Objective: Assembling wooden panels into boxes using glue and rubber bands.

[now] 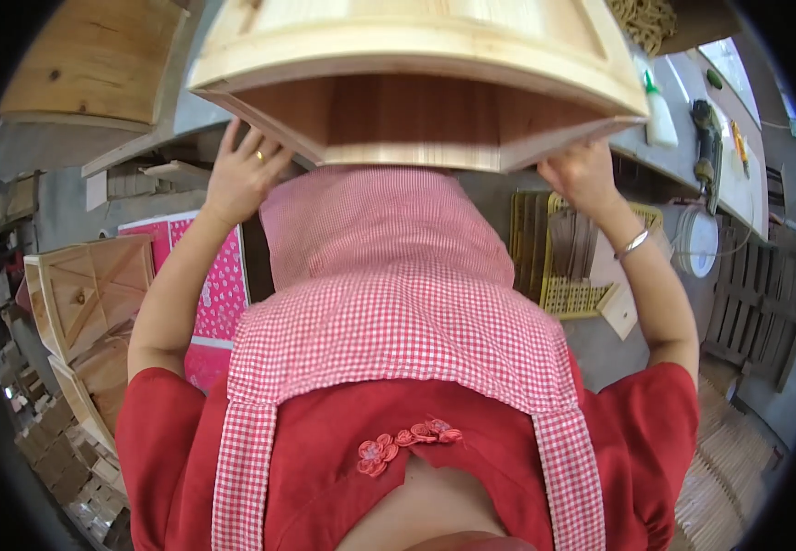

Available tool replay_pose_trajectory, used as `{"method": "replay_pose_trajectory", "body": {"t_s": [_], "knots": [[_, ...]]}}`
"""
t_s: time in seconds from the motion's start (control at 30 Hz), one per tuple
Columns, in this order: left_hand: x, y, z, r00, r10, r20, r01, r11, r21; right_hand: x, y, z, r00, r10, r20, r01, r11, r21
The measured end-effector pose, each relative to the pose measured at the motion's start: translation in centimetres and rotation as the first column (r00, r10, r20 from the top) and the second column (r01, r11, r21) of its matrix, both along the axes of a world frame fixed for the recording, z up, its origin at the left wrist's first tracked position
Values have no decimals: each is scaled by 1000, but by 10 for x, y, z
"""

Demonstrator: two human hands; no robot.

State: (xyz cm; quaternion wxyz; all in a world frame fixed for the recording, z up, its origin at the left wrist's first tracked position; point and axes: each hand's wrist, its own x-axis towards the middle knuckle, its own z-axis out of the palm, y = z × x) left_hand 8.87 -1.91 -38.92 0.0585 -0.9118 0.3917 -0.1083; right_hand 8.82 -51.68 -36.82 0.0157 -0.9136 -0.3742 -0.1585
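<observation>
A pale wooden box [416, 53] sits tilted at the table's near edge, its open side facing me and its hollow inside in shadow. My left hand [244, 173], a ring on one finger, has its fingers against the box's lower left side; the fingertips are partly hidden. At the opposite corner my right hand [583, 176] is closed, its fingers curled under the box's lower right edge. Between them they hold the box in front of my checked apron [398, 303].
To the right, the worktable [738, 188] bears a green-capped white bottle [661, 115] and a dark power tool [706, 147]. Below stand a yellow crate [582, 298] with wood strips and a white bucket [695, 241]. Another wooden box [86, 69] is at far left; more wooden pieces [95, 294] are stacked lower.
</observation>
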Motion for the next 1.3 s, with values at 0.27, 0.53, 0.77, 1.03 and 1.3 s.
{"method": "replay_pose_trajectory", "body": {"t_s": [0.27, 0.53, 0.77, 1.03, 1.3], "knots": [[-2, 10, 75, 987, 158, 6, -131, 843, -521, -33, 3, 106, 980, -157, -120, 197, 808, 554], [219, -67, 160, 391, -113, -913, -908, 113, -403, 191, 23, 144, 825, -156, -544, 532, 538, 654], [246, -134, 179, 481, 306, -822, -824, 479, -304, 237, 40, 121, 941, -30, -338, 279, 635, 720], [264, -136, 177, 404, 132, -905, -895, 262, -362, 264, 59, 158, 548, -180, -817, 722, 595, 353], [189, -123, 240, 722, 388, -572, -691, 380, -614, 222, 66, 188, 945, -205, -256, 325, 690, 646]]}}
